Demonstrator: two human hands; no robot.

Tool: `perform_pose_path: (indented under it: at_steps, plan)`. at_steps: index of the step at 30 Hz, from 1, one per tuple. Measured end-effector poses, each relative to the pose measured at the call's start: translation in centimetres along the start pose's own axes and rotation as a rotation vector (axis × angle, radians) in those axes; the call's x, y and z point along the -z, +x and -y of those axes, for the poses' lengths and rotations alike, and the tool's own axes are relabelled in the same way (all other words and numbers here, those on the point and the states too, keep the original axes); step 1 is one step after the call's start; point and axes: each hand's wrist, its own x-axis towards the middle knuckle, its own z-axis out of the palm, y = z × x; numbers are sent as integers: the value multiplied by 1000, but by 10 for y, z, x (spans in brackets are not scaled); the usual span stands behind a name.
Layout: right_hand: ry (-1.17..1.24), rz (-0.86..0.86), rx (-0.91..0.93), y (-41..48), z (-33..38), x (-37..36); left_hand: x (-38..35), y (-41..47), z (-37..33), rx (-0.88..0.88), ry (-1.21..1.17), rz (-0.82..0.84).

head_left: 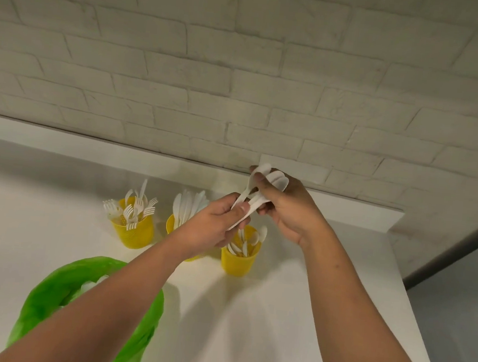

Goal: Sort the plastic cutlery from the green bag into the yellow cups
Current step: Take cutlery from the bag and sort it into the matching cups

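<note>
Three yellow cups stand in a row on the white counter. The left cup [135,233] holds white forks, the middle cup [170,223] holds white knives and is partly hidden by my left hand, and the right cup [238,262] holds white spoons. Both hands are raised above the right cup and share a small bunch of white plastic spoons [273,178]. My left hand [212,225] pinches the handles. My right hand [288,206] grips the bowl ends. The green bag [52,288] lies open at the near left, under my left forearm, with pale cutlery inside.
A white brick wall rises behind a low ledge [347,204] at the back of the counter [23,202]. The counter's right edge [413,311] drops to a grey floor.
</note>
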Motion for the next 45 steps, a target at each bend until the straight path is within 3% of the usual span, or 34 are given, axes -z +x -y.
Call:
perform_pose_path:
  at_steps: [4, 6, 10, 15, 22, 31, 35, 39, 41, 45]
  plan:
    - [-153, -109, 58, 0, -3, -3, 4, 0, -4, 25, 75, 77]
    - [-258, -187, 114, -2, -9, 1, 8, 4, -1, -34, 216, 3]
    - [-456, -478, 251, -10, -21, 19, 16, 16, 17, -198, 567, -324]
    - [-583, -578, 348, -16, -49, 22, 11, 26, 48, -86, 833, -288]
    - [-804, -476, 300, 1, -93, 10, -3, 42, 60, -67, 1178, -221]
    - [-1192, -229, 173, 11, -120, -1, 2, 33, 51, -97, 1059, -204]
    - [-1022, -285, 195, 5, -107, 4, 9, 25, 49, -107, 1032, -233]
    - [-1018, -122, 135, 4, -124, 3, 4, 17, 61, -95, 1038, -224]
    - [-1024, -127, 108, -1, -137, 2, -1, 13, 65, -97, 1019, -236]
    - [-773, -192, 23, -2, -129, 0, -9, 12, 64, -140, 1003, -230]
